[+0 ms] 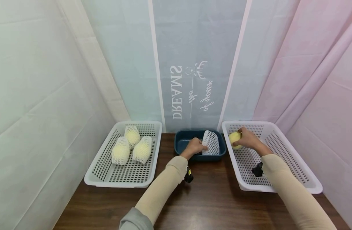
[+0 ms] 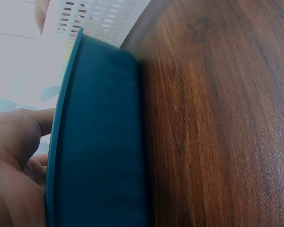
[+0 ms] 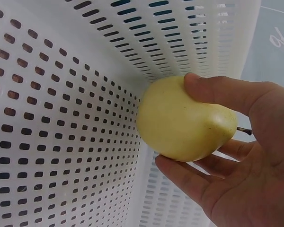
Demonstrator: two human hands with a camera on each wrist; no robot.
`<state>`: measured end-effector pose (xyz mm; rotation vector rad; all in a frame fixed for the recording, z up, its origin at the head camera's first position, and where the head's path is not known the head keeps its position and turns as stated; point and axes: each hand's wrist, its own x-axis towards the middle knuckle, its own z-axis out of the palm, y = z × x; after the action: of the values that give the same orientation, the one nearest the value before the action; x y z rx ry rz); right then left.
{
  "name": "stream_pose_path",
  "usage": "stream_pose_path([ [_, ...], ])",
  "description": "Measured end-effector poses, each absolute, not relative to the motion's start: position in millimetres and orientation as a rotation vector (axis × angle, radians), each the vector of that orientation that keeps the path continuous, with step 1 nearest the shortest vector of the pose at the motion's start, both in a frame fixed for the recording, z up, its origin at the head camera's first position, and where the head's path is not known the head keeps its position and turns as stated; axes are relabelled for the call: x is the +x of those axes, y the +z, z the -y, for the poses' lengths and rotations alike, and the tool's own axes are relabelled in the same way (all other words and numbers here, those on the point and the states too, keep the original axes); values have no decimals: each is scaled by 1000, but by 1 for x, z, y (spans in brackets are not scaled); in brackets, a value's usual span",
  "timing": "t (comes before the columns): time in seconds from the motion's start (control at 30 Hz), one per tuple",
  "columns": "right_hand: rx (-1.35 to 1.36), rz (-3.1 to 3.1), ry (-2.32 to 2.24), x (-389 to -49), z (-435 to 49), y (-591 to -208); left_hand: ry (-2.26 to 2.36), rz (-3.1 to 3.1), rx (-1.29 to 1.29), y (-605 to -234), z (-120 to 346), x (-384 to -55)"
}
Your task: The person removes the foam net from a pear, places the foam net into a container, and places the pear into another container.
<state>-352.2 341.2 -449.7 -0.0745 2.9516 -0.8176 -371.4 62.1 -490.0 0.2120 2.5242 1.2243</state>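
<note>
A yellow pear (image 3: 180,120) with a dark stem is in my right hand (image 1: 248,139), the thumb on one side and the fingers on the other. It is inside the right white basket (image 1: 242,187), by the wall nearest the blue bin. My left hand (image 1: 195,147) reaches over the near rim of the dark blue bin (image 1: 181,135). Its fingers pinch the edge of a white foam net sleeve (image 1: 211,142), which leans in the right part of the bin. In the left wrist view the bin's wall (image 2: 99,137) hides the sleeve and most of the fingertips.
On the left, a white basket (image 1: 122,184) contains three yellow fruits in foam nets (image 1: 120,152). The brown wooden table (image 1: 210,198) runs under everything. Behind stands a grey-blue curtain (image 1: 198,38) with white lettering, and pale fabric hangs at both sides.
</note>
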Motion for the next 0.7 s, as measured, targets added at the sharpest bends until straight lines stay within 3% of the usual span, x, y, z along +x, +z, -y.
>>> stream_pose_path([
  [0.7, -62, -2902, -818, -352, -341, -455, 994, -2590, 162, -495, -65, -372],
])
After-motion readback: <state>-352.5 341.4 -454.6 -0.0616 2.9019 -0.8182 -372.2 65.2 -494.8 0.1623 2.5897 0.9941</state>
